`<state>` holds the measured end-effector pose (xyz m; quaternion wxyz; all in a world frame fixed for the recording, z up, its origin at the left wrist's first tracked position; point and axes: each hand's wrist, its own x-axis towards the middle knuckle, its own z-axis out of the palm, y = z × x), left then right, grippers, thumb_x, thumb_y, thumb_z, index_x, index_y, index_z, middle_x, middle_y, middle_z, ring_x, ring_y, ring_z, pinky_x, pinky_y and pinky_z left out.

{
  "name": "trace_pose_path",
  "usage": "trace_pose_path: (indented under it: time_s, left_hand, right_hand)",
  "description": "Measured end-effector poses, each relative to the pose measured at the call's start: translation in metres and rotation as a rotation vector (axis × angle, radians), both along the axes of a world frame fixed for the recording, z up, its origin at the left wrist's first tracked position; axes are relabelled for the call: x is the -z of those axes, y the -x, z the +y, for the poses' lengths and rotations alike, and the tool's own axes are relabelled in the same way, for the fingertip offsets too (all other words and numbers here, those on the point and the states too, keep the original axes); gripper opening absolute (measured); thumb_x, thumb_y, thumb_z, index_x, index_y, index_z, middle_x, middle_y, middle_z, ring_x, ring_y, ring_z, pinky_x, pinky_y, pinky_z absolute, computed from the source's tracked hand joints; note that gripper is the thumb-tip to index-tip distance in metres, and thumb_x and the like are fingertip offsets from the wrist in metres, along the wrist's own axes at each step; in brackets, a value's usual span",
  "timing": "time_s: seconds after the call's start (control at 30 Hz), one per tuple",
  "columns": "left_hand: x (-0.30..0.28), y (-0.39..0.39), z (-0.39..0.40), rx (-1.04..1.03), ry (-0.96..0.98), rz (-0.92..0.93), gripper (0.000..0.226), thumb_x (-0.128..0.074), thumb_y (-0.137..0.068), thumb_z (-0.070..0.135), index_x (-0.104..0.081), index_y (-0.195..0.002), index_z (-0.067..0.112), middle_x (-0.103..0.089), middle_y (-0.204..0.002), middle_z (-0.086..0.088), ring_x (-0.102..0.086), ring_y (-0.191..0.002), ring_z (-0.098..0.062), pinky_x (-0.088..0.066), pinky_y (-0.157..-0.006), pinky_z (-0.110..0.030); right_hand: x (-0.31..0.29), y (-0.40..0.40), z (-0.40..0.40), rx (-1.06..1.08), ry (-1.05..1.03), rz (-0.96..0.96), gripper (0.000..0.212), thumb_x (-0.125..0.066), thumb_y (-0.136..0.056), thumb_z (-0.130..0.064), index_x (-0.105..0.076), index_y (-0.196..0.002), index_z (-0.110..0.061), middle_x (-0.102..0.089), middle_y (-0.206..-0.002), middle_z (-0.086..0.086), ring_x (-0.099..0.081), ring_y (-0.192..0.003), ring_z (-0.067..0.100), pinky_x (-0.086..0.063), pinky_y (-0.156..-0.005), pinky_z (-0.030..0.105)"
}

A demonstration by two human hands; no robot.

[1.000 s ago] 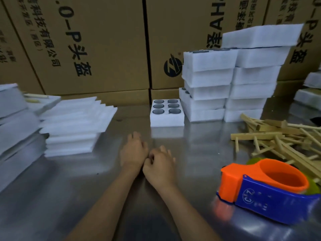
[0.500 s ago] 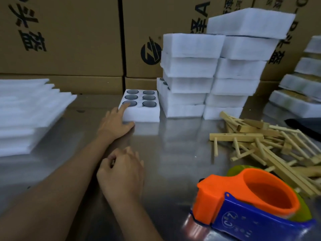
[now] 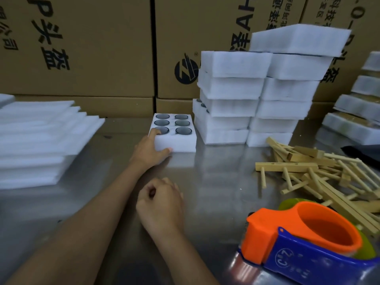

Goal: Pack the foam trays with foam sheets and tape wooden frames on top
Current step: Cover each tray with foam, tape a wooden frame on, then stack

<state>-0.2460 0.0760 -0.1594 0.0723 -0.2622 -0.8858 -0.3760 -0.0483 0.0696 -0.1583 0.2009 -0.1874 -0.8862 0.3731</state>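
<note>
The left hand (image 3: 149, 150) has reached forward and now grips the white 6-hole foam tray (image 3: 174, 133), ready to pull closer; the right hand (image 3: 162, 204) rests curled, holding nothing visible.

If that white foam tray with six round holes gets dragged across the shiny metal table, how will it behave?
The white foam tray with six round holes probably slides easily: the shiny metal table looks smooth. It sits low and flat, so tipping seems unlikely. The left hand grips one corner only, so it may pivot.
</note>
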Motion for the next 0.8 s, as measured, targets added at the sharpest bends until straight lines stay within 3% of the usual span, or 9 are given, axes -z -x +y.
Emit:
trace_pose_path:
  time_s: [0.2,0.33,0.53,0.63,0.73,0.8]
  left_hand:
    - [-0.004,-0.016,-0.006,-0.023,-0.123,-0.087,0.056,-0.081,-0.076,0.036,-0.049,-0.120,0.024,-0.058,-0.128,-0.006,-0.054,-0.118,-0.029,-0.045,-0.092,-0.037]
    - [-0.006,-0.042,-0.021,-0.050,-0.163,-0.137,0.055,-0.081,-0.076,0.031,-0.050,-0.120,0.023,-0.055,-0.129,-0.005,-0.051,-0.121,-0.028,-0.042,-0.100,-0.043]
    - [-0.007,-0.094,-0.049,-0.103,-0.182,-0.191,0.054,-0.078,-0.075,0.033,-0.049,-0.121,0.029,-0.051,-0.127,-0.001,-0.049,-0.122,-0.023,-0.034,-0.107,-0.045]
    - [-0.010,-0.116,-0.062,-0.145,-0.198,-0.195,0.050,-0.076,-0.073,0.032,-0.049,-0.114,0.033,-0.054,-0.124,0.002,-0.052,-0.119,-0.021,-0.037,-0.104,-0.039]
    - [-0.015,-0.135,-0.075,-0.147,-0.252,-0.224,0.050,-0.073,-0.065,0.032,-0.051,-0.110,0.030,-0.056,-0.119,0.001,-0.053,-0.117,-0.025,-0.041,-0.102,-0.038]
    - [-0.017,-0.146,-0.082,-0.127,-0.320,-0.258,0.051,-0.066,-0.056,0.032,-0.052,-0.105,0.029,-0.055,-0.116,0.001,-0.053,-0.116,-0.027,-0.046,-0.098,-0.039]
  right_hand:
    - [0.001,0.000,0.000,-0.003,-0.006,0.019,0.013,-0.047,-0.087,-0.025,-0.056,-0.078,-0.026,-0.059,-0.099,-0.005,-0.049,-0.106,0.017,-0.036,-0.100,0.032]
    - [0.000,0.000,0.001,-0.003,0.000,0.017,0.013,-0.049,-0.088,-0.024,-0.053,-0.076,-0.027,-0.061,-0.100,-0.003,-0.054,-0.105,0.019,-0.040,-0.099,0.036]
    - [-0.002,-0.002,0.001,0.040,0.074,0.100,0.019,-0.052,-0.086,-0.018,-0.061,-0.070,-0.010,-0.065,-0.079,0.003,-0.060,-0.082,0.024,-0.049,-0.074,0.036]
    - [-0.002,-0.006,0.003,0.082,0.177,0.140,0.025,-0.051,-0.086,-0.016,-0.060,-0.065,-0.006,-0.065,-0.066,0.008,-0.061,-0.066,0.028,-0.050,-0.061,0.037]
    - [-0.004,-0.016,0.004,0.150,0.288,0.230,0.020,-0.050,-0.080,-0.006,-0.059,-0.063,-0.001,-0.061,-0.061,0.013,-0.052,-0.061,0.025,-0.047,-0.057,0.039]
    - [-0.007,-0.025,0.001,0.278,0.246,0.302,0.017,-0.050,-0.080,-0.003,-0.055,-0.063,0.000,-0.053,-0.059,0.011,-0.046,-0.063,0.029,-0.043,-0.057,0.041]
